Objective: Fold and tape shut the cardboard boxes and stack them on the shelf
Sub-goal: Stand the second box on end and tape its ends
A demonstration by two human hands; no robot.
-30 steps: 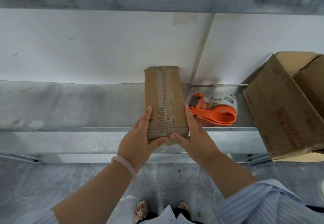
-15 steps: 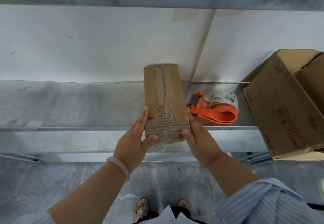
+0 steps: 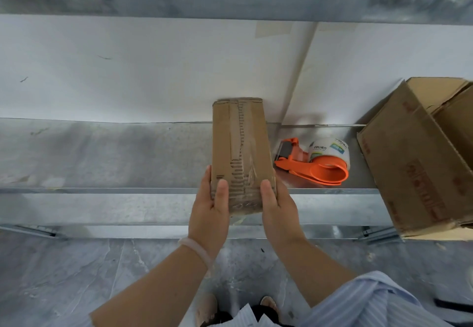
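A small taped cardboard box point(image 3: 240, 142) stands lengthwise on the metal shelf point(image 3: 102, 152), its near end jutting past the shelf's front edge. My left hand point(image 3: 208, 211) holds its near left side, thumb laid up the taped top. My right hand point(image 3: 277, 211) holds its near right side, thumb on top as well. Clear tape runs along the box's middle seam.
An orange tape dispenser point(image 3: 317, 162) with a roll lies on the shelf just right of the box. A large open cardboard box point(image 3: 419, 162) leans at the right end. A white wall point(image 3: 128, 70) backs the shelf. Grey floor lies below.
Both thumbs have slid from the box's near end up onto its top. The box has barely shifted, staying upright on the shelf edge.
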